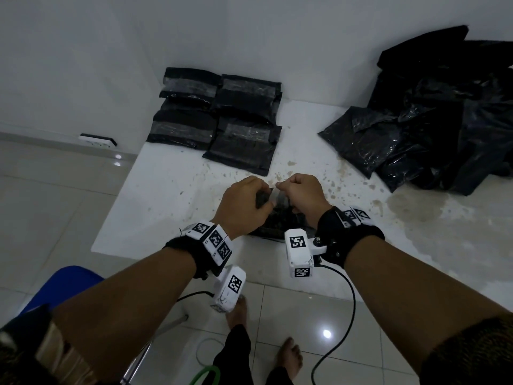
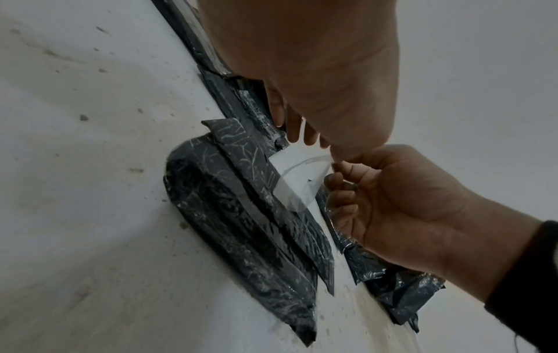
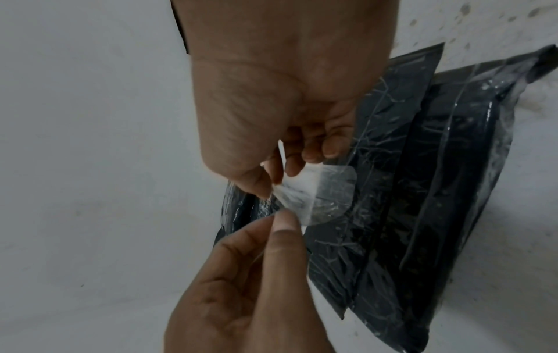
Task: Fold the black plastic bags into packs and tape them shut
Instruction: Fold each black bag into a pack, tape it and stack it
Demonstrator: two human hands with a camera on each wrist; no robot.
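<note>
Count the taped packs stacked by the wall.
4 visible on top, in a two-by-two block on the white slab: far left, far right, near left, near right. Edges beneath suggest more packs may lie hidden under them.

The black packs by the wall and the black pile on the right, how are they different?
The packs by the wall lie flat and folded in neat rows; the pile on the right is loose and crumpled. The packs have clear tape strips across them; no tape shows on the pile. Both are shiny black plastic on the same white table.
</note>
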